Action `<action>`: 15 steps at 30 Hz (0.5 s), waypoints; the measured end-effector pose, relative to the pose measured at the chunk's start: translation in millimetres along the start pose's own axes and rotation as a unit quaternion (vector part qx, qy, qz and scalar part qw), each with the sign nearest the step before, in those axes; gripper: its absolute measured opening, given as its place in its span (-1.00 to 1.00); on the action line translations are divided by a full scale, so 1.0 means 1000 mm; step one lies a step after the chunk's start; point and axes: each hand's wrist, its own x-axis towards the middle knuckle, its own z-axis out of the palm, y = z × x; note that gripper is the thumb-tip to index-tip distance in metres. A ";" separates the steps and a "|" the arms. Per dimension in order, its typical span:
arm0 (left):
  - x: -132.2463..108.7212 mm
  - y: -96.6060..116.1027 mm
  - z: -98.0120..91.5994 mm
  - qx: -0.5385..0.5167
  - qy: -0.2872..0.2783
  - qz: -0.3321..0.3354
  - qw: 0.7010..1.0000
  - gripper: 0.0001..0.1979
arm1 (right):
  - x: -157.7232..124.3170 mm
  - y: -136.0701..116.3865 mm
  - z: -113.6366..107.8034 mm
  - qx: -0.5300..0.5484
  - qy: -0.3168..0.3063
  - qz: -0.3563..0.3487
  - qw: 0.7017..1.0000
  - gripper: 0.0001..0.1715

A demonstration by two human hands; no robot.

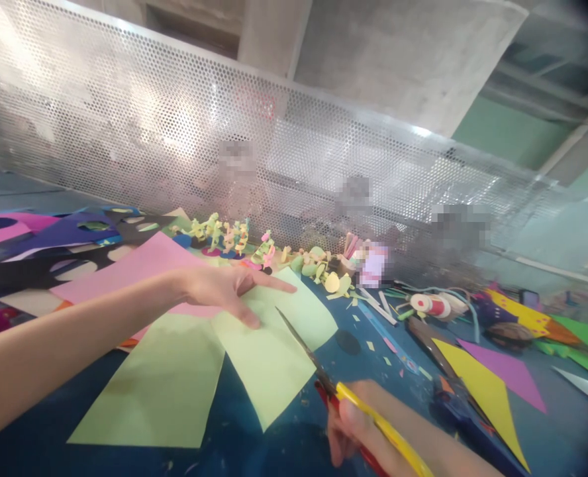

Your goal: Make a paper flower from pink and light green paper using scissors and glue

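Note:
My left hand (224, 288) holds a pale green sheet of paper (274, 358), its thumb and index finger spread over the top face. The other fingers are partly hidden. In my right hand (358, 417) are scissors (341, 391) with one yellow and one red handle. Their dark blades reach into the pale green paper, which is parted into two sections along them. A second, duller green sheet (159, 384) lies on the table to the left, beside the held paper. Beneath my left wrist lies a pink sheet (155, 265).
Curled paper pieces (224, 235) and cut yellow-green shapes (334, 283) line the back of the blue table (244, 457), before a perforated metal screen (175, 126). At right are a spool (430, 305), a yellow sheet (477, 384), a purple sheet (507, 374) and a dark blue tool (467, 414).

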 end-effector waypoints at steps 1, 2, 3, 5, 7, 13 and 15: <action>0.000 0.000 -0.001 0.009 0.004 0.004 1.000 -0.26 | 0.000 0.000 0.000 0.000 0.004 0.000 1.000 -0.20; -0.001 0.000 -0.002 0.018 0.007 0.007 1.000 -0.26 | 0.000 -0.001 0.001 0.000 0.008 -0.001 1.000 -0.22; -0.001 0.001 -0.002 0.027 0.008 0.010 1.000 -0.26 | 0.000 -0.001 0.002 -0.002 0.013 -0.001 1.000 -0.25; -0.001 0.002 -0.003 0.040 0.009 0.018 0.999 -0.27 | -0.001 -0.002 0.004 -0.008 0.027 0.003 1.000 -0.30; -0.002 0.002 -0.003 0.047 0.008 0.026 0.999 -0.28 | -0.001 -0.001 0.005 -0.018 0.048 0.003 0.999 -0.33; -0.002 0.003 -0.003 0.040 0.005 0.031 0.999 -0.30 | -0.002 0.002 0.007 -0.040 0.096 -0.011 0.994 -0.31; -0.002 0.004 -0.003 0.041 0.006 0.040 0.998 -0.34 | -0.002 0.001 0.007 -0.044 0.090 -0.005 0.995 -0.29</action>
